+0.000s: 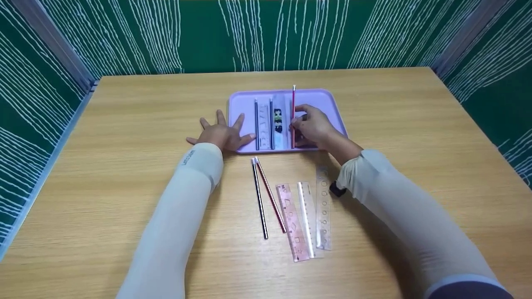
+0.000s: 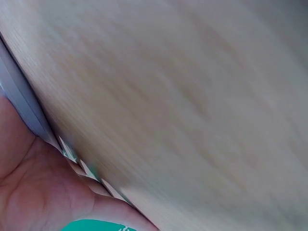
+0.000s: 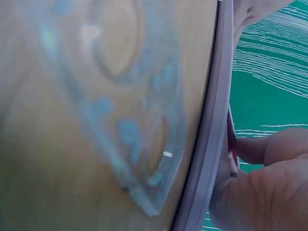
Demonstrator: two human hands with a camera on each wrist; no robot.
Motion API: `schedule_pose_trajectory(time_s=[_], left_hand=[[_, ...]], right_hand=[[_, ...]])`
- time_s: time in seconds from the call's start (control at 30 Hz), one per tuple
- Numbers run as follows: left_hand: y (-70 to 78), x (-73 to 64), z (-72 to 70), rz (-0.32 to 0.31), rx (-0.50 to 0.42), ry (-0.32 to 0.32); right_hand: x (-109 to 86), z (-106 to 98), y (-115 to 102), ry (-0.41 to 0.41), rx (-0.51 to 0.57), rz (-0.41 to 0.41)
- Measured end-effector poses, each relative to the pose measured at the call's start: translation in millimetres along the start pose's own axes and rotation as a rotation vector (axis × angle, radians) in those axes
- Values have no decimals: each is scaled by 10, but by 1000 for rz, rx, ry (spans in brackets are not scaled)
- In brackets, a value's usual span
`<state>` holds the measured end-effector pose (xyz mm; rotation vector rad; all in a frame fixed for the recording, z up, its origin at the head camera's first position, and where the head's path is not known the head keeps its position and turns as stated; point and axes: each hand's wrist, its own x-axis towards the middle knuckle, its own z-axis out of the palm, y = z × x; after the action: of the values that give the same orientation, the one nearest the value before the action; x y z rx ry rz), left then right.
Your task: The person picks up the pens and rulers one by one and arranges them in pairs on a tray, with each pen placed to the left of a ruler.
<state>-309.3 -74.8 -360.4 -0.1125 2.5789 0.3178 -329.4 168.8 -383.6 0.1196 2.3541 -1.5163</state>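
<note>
A purple tray [image 1: 241, 99] lies on the table. My left hand [image 1: 220, 135] is spread flat at its left edge, the thumb over the rim and the other fingers beyond it; the left wrist view shows the palm [image 2: 38, 192] against the tray's side. Near the tray's right half, my right hand [image 1: 314, 126] pinches a red pencil [image 1: 293, 99] that lies lengthwise. To its left in the tray are two dark pencils [image 1: 257, 124], a clear ruler [image 1: 264, 124] between them, and a clear strip with dark cartoon figures [image 1: 278, 120].
In front of the tray lie a black striped pencil [image 1: 259, 203], a red striped pencil [image 1: 272, 197], a pink ruler [image 1: 293, 224] and two clear rulers [image 1: 323, 207]. A blurred clear plastic piece [image 3: 130, 130] fills much of the right wrist view. Green walls [image 1: 199, 37] stand behind the table.
</note>
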Motion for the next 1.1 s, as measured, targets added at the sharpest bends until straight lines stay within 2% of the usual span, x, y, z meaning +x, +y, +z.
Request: schedule_pose_trajectory(time_s=[0.37, 0.67, 0.77, 0.93, 1.1], left_hand=[[-20, 6, 10, 15, 8, 16], [7, -31, -1, 4, 12, 19], [9, -35, -8, 5, 8, 14], [7, -29, -11, 14, 8, 9], [-16, -10, 3, 20, 10, 7]], right_hand=[[-10, 66, -3, 16, -91, -73], [-40, 92, -24, 60, -167, -32], [-42, 95, -23, 87, -239, -49], [-43, 114, -23, 134, -420, -113], [-57, 129, -13, 145, -476, -144]])
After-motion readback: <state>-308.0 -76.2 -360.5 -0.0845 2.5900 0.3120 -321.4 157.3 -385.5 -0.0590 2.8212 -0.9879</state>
